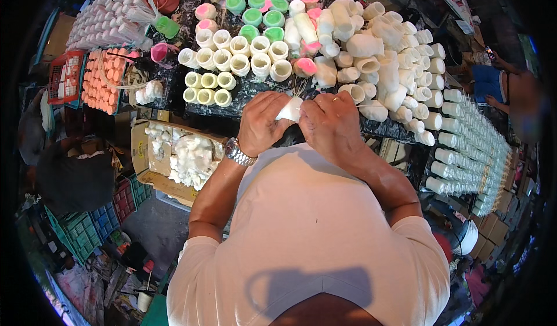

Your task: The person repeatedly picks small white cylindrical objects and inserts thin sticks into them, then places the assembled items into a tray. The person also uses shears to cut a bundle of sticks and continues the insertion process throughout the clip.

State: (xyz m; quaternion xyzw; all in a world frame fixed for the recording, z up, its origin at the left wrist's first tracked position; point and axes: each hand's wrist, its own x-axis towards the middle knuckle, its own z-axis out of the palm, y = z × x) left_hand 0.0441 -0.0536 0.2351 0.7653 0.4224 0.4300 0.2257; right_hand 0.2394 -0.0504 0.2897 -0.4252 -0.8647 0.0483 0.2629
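Close in front of my chest, at the table's near edge, a short white candle (289,109) is pinched between both hands. My left hand (264,120) wears a metal watch at the wrist and closes round the candle's left side. On its right side the fingers of my right hand (332,123) are closed, with a ring on one of them. Thin wick-like strands (299,87) stick up just beyond the candle. Past my left hand stand several cream cups (223,97) in short rows. Beside my right hand lies a heap of whitish hollow cylinders (365,46).
Green-filled cups (253,16) and pink-topped pieces stand at the back. A cardboard box (139,146) of white wax scraps sits left of my body. Orange candles (103,79) fill a crate farther left. Rows of white candles (447,140) line the right. Another person (493,85) is at far right.
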